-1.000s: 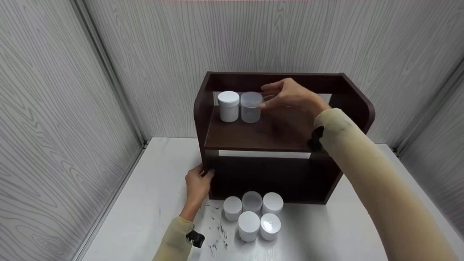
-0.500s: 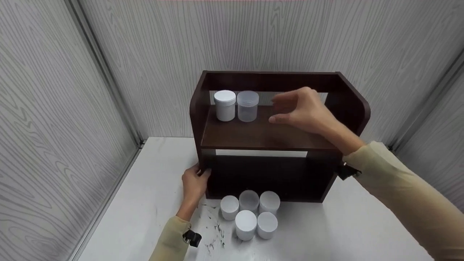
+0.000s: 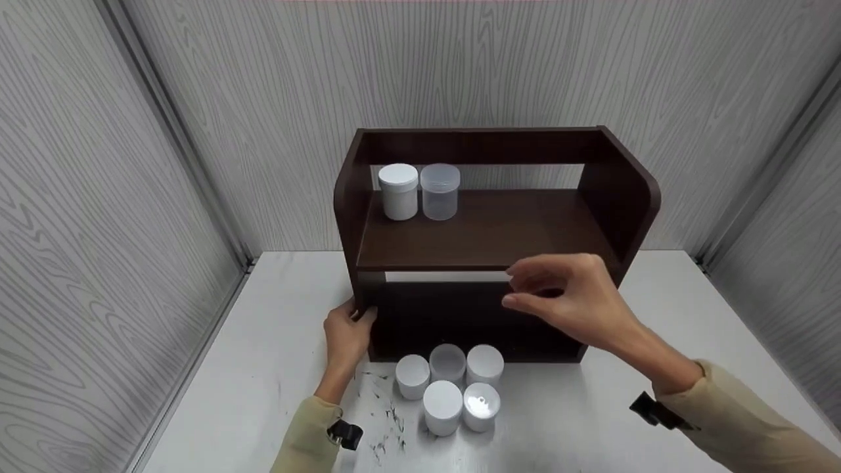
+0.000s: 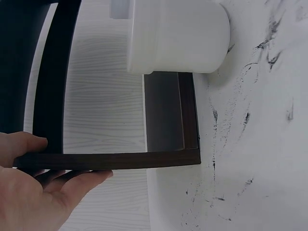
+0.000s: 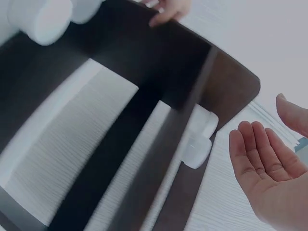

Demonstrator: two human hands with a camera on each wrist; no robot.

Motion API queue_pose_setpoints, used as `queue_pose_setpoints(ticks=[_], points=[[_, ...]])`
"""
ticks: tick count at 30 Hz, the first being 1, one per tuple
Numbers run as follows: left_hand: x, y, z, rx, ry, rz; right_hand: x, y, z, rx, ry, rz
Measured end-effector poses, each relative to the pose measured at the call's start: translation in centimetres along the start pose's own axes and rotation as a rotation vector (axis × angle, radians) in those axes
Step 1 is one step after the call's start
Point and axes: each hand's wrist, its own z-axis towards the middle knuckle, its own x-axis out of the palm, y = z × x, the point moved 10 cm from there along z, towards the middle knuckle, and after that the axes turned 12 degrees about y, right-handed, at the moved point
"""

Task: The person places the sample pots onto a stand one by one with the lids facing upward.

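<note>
My left hand [image 3: 348, 335] grips the left side panel of a dark brown wooden shelf [image 3: 506, 240]. The left wrist view shows the thumb on one face of that panel and the fingers on the other. On the upper board, at the left, a white lidded jar [image 3: 399, 197] and a translucent jar [image 3: 440, 197] stand upright side by side. My right hand [image 3: 581, 299] hangs in the air before the shelf's right half, holding nothing. Its fingers are bent loosely, with the thumb apart from them, as the right wrist view [image 5: 269, 178] also shows.
Several jars stand on the white table [image 3: 282, 394] before the shelf: white ones, such as the front jar [image 3: 443, 407], and a translucent jar [image 3: 447, 363]. Dark scuff marks [image 3: 391, 420] lie to their left. Grey wood-patterned walls [image 3: 460, 59] enclose the table.
My right hand has let go of the translucent jar on the upper board and moved down and to the right. The left hand keeps its grip on the side panel.
</note>
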Motion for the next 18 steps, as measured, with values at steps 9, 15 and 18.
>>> queue_pose_setpoints(ticks=[9, 15, 18], points=[[-0.1, 0.0, 0.0, 0.006, -0.006, -0.001, 3.2, -5.6, -4.2, 0.142, 0.030, 0.093], [-0.2, 0.1, 0.0, -0.004, -0.006, -0.001, 5.6, -9.3, -6.0, 0.208, 0.068, 0.124], [-0.1, 0.2, 0.0, -0.002, -0.001, -0.004, 6.5, -10.8, -6.6, 0.226, 0.077, 0.144]])
